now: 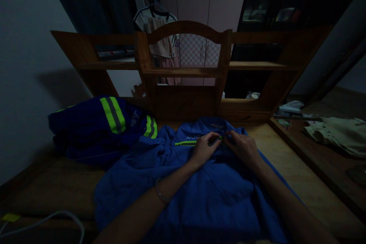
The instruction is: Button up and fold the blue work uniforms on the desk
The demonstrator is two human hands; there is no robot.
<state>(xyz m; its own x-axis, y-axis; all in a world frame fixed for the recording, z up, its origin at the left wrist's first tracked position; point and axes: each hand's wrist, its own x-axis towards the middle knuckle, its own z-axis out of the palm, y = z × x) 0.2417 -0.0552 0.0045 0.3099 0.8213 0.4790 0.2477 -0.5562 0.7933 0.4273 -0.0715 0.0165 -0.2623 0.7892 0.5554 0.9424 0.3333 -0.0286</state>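
Note:
A blue work jacket [183, 183] lies spread on the wooden surface, its collar [204, 124] towards the far side. Lettering and a bright green strip [185, 143] cross its chest. My left hand [205, 148] is closed at the jacket's front below the collar, thumb and fingers pinching the fabric edge. Opposite it, my right hand [243, 148] also pinches the front edge, with the fingertips of both hands close together. A bit of green shows between them. The dim light hides exactly which part of the front lies in the fingers.
A folded dark blue garment [85, 129] with reflective green bands lies on the left. Behind stands a wooden shelf frame [183, 72]. Pale cloth [337, 133] lies on the right, beyond a wooden edge. A white cable [57, 215] curves at the lower left.

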